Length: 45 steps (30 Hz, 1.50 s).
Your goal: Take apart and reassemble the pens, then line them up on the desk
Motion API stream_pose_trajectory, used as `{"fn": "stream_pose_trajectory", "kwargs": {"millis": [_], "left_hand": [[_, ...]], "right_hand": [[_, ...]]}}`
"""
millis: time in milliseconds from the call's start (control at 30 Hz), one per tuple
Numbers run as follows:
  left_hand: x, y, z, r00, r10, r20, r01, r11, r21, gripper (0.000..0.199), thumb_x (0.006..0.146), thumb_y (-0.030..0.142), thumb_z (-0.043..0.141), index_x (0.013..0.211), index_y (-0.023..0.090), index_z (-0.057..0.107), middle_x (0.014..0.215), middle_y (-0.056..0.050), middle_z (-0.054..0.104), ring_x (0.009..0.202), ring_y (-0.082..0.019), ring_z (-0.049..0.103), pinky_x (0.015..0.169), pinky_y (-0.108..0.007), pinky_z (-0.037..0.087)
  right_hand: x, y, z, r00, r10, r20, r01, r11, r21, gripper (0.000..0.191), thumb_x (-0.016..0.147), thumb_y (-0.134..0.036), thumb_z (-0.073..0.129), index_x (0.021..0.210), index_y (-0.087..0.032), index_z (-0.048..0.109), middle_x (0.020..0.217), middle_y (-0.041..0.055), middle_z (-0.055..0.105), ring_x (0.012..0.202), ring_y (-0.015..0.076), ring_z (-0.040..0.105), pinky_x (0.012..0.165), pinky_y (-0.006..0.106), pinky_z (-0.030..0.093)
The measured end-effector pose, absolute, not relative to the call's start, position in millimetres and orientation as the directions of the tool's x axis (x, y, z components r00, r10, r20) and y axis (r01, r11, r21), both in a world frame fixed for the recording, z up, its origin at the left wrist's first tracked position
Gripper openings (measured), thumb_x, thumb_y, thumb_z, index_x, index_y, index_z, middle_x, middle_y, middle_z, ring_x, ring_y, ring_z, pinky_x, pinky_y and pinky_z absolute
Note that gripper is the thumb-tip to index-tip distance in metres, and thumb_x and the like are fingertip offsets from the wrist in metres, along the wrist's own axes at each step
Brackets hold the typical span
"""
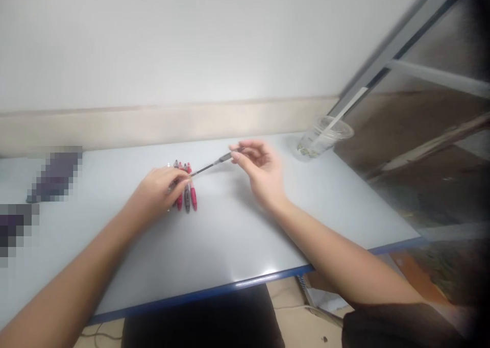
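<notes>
- My left hand is curled over the near end of the thin metal rod, with the fingers bent and resting across the bunch of pens. I can't tell whether it is gripping the rod or only touching it.
- My right hand is grasping the far end of the rod, pinching its dark collar between thumb and fingers.
- The rod spans the gap between my hands, held at a slant above the surface.
- The red and grey pens lie side by side on the surface, just below the rod. My left hand partly covers them, so I can't count them or see all of their ends.
- As things stand, the rod is up in my hands, and the pens are down together in one tight group.
- Beyond my right hand, near the far edge of the surface, stands a clear plastic cup with a white stirrer leaning out of it.
- Two pixelated objects lie well to my left, too blurred to identify.
- Nothing sits between my hands except the rod and the pens.
</notes>
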<state>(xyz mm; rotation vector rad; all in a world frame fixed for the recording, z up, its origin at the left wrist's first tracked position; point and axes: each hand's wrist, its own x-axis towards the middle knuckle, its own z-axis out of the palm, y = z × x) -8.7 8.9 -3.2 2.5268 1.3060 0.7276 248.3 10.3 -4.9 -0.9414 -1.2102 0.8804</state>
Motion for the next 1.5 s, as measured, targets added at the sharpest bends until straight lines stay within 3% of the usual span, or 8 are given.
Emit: {"fn": "stream_pose_trajectory", "kwargs": {"millis": [267,567,733,900,1167,1500], "left_hand": [[-11,14,-4,0.464,0.841,0.278,0.720,-0.541,0.434,0.029,0.105,0.040,0.049,0.100,0.022,0.072,0.101,-0.008,0.080,0.096,-0.027,0.071,0.097,-0.043,0.052],[-9,12,-7,0.462,0.836,0.297,0.705,-0.549,0.449,0.031,0.106,0.041,0.046,0.103,0.024,0.072,0.108,-0.008,0.080,0.102,-0.029,0.073,0.098,-0.044,0.054],[-8,12,-7,0.469,0.838,0.281,0.707,-0.546,0.450,0.035,0.106,0.040,0.042,0.106,0.022,0.072,0.112,-0.010,0.080,0.106,-0.030,0.073,0.100,-0.046,0.053],[-9,13,-7,0.436,0.865,0.249,0.719,-0.502,0.481,0.036,0.106,0.042,0.042,0.106,0.022,0.072,0.101,-0.008,0.078,0.095,-0.027,0.072,0.093,-0.043,0.054],[-9,13,-7,0.459,0.857,0.236,0.705,-0.512,0.491,0.034,0.106,0.041,0.043,0.102,0.023,0.071,0.105,-0.008,0.079,0.098,-0.027,0.072,0.094,-0.044,0.055],[-10,15,-11,0.452,0.858,0.245,0.683,-0.509,0.524,0.035,0.107,0.043,0.044,0.107,0.023,0.073,0.112,-0.008,0.081,0.106,-0.028,0.074,0.100,-0.046,0.056]], "right_hand": [[251,17,-9,0.155,0.925,0.348,-0.072,0.362,-0.930,0.042,0.082,-0.047,0.083,0.107,-0.026,0.058,0.113,0.0074,0.079,0.101,0.0196,0.072,0.098,0.041,0.060],[253,14,-5,0.095,0.943,0.318,-0.047,0.323,-0.945,0.041,0.081,-0.048,0.084,0.106,-0.025,0.061,0.114,0.0076,0.079,0.101,0.0204,0.073,0.101,0.043,0.060],[258,16,1,0.124,0.924,0.361,-0.027,0.367,-0.930,0.040,0.082,-0.045,0.084,0.108,-0.026,0.061,0.113,0.0068,0.078,0.104,0.0216,0.073,0.096,0.041,0.061],[266,20,5,0.162,0.926,0.340,0.003,0.344,-0.939,0.047,0.081,-0.044,0.085,0.116,-0.027,0.058,0.108,0.0052,0.078,0.105,0.0220,0.073,0.094,0.040,0.062],[262,22,-4,0.132,0.932,0.338,-0.083,0.350,-0.933,0.046,0.079,-0.040,0.088,0.113,-0.026,0.060,0.103,0.0040,0.079,0.098,0.0195,0.074,0.090,0.038,0.062],[264,20,-4,0.115,0.918,0.381,-0.051,0.388,-0.920,0.036,0.083,-0.038,0.086,0.107,-0.025,0.063,0.105,0.0039,0.078,0.095,0.0183,0.073,0.091,0.038,0.062]]}}
